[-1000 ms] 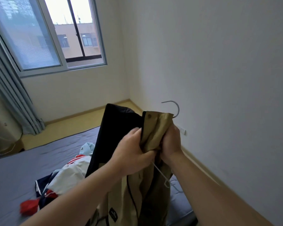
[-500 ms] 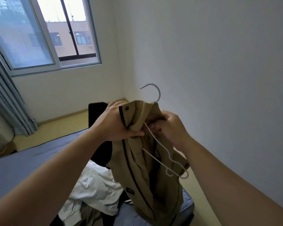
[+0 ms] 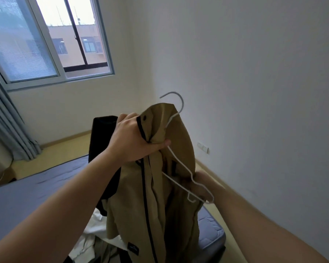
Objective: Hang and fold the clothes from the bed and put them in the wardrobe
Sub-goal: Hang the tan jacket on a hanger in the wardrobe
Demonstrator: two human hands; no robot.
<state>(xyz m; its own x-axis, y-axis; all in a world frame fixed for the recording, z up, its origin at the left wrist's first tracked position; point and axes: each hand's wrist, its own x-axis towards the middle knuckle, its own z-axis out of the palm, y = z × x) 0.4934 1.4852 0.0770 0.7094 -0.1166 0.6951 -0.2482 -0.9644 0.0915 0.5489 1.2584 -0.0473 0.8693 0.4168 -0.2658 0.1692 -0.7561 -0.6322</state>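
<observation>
Khaki zip-front jacket (image 3: pixel 160 205) hung below the left hand (image 3: pixel 129 143), whose fingers clenched its collar. Right hand (image 3: pixel 201 184) had slid down the thin white wire hanger (image 3: pixel 179 164) to its lower end, fingers' grip hidden; that shoulder probably needed seating next.

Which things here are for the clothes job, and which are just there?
For the job: khaki jacket with black trim, white wire hanger, crumpled white garment, blue-grey bed.
Just there: grey curtain, glass window, white wall socket.

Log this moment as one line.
left hand grips tan fabric jacket collar | right hand at white wire hanger lower end, grip unclear | hook above collar
</observation>
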